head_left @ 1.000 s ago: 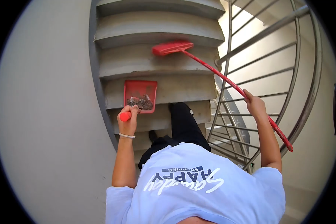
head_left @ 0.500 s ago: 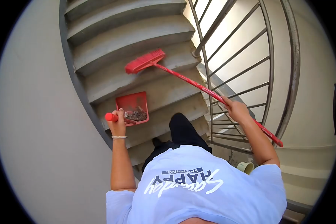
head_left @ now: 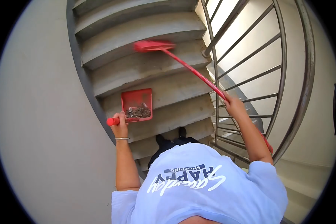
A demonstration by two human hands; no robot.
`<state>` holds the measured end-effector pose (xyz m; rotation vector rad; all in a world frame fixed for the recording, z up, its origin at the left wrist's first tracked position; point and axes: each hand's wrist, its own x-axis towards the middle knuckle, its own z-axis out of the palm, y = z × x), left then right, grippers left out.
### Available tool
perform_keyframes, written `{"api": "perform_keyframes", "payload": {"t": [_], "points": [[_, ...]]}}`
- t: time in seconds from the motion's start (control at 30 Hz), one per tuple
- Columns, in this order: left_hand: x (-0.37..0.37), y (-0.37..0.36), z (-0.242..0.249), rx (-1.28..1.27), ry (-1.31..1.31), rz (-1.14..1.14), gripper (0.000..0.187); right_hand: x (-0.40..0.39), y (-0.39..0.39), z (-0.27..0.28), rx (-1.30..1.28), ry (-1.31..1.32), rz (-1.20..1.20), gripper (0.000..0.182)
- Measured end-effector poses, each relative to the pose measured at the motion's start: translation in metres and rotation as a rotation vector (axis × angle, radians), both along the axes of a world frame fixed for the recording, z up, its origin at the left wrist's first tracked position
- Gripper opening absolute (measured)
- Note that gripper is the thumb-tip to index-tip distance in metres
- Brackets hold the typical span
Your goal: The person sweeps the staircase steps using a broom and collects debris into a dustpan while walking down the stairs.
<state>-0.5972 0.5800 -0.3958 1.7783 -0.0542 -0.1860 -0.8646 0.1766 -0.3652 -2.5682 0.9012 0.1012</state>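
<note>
A red dustpan (head_left: 137,98) with grey-brown debris (head_left: 139,111) in it is over the stairs at left of centre. My left hand (head_left: 120,126) is closed round its red handle, and a pale bracelet circles the wrist. Farther up, a red broom (head_left: 192,69) slants across the steps, its bristle head (head_left: 153,46) blurred near the foot of a riser. My right hand (head_left: 234,105) grips the broom's pole, whose lower end is partly hidden behind my forearm.
Curved concrete steps (head_left: 138,74) climb away from me. On the right runs a metal railing (head_left: 282,48) with slanting bars; on the left stands a plain wall (head_left: 41,112) with a dark skirting. My dark shoes (head_left: 182,131) are on a lower step.
The broom head has moved up and right, and its bristles now point left. My raised knee has dropped, and both feet show close together. The dustpan sits slightly farther right in view.
</note>
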Motion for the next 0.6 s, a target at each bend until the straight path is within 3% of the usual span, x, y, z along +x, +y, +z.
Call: {"api": "perform_keyframes", "payload": {"t": [0.07, 0.17, 0.27, 0.5, 0.6], "points": [[-0.002, -0.002, -0.003, -0.005, 0.026, 0.033, 0.030, -0.026, -0.005, 0.005, -0.070, 0.160, -0.133, 0.043], [-0.001, -0.003, -0.003, -0.018, 0.040, 0.073, 0.030, -0.069, -0.031, -0.002, -0.074, 0.130, -0.127, 0.044], [0.002, -0.010, 0.001, -0.004, 0.045, 0.117, 0.029, -0.077, -0.042, 0.015, -0.118, 0.191, -0.144, 0.044], [0.006, -0.013, 0.003, 0.048, 0.028, 0.126, 0.032, -0.048, -0.081, -0.056, -0.115, 0.211, -0.218, 0.045], [0.005, -0.011, 0.003, 0.044, 0.018, 0.146, 0.031, -0.069, -0.076, -0.039, -0.012, 0.152, -0.205, 0.047]]}}
